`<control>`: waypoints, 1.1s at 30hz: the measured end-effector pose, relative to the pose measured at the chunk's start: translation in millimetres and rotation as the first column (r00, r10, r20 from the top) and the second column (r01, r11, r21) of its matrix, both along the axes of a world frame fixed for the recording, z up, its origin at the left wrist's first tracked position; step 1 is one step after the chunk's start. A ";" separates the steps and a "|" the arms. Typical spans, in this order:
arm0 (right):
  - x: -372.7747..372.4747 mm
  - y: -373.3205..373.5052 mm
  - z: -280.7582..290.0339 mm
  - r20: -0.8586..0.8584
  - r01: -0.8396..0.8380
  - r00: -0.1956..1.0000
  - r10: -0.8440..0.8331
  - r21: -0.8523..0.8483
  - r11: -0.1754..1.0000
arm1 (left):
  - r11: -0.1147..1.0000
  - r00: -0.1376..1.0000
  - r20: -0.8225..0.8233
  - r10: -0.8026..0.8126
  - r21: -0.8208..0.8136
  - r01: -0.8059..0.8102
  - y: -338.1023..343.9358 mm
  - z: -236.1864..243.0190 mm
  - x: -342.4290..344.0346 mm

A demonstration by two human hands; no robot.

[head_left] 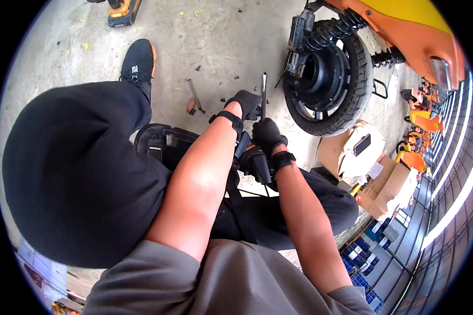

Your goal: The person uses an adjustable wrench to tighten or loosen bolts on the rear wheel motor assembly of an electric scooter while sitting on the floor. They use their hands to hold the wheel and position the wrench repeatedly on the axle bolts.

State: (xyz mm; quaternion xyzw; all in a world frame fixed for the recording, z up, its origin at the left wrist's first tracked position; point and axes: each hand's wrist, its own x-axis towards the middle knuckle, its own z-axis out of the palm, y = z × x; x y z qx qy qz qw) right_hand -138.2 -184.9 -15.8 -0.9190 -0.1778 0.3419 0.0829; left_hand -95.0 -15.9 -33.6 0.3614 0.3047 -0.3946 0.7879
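Observation:
Both my hands wear black gloves and work close together between my knees. My right hand (pixel 267 134) is closed around a slim metal hand tool (pixel 264 97), whose shiny tip points away from me; its exact kind is unclear. Just left of the tool, my left hand (pixel 245 105) has its fingers curled in, and what they hold, if anything, is hidden. Below the hands are dark parts, largely covered by my wrists. A black plastic housing (pixel 168 139) lies beneath my left forearm. Ahead on the concrete floor rest a coil spring (pixel 195 94) and a small brownish piece (pixel 191 105).
At the right stands an orange scooter (pixel 410 31) with its black wheel (pixel 347 100) and shock absorber (pixel 335 31) near my hands. Cardboard boxes (pixel 335 157) sit beyond my right knee, a phone (pixel 362 145) on one. A yellow-black power tool (pixel 122 14) lies far left.

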 end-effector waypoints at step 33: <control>29.1 82.4 286.9 -0.376 0.613 0.778 -0.504 0.276 0.740 | 0.866 0.930 0.126 0.345 -0.424 -0.264 -11.3 101.9 26.6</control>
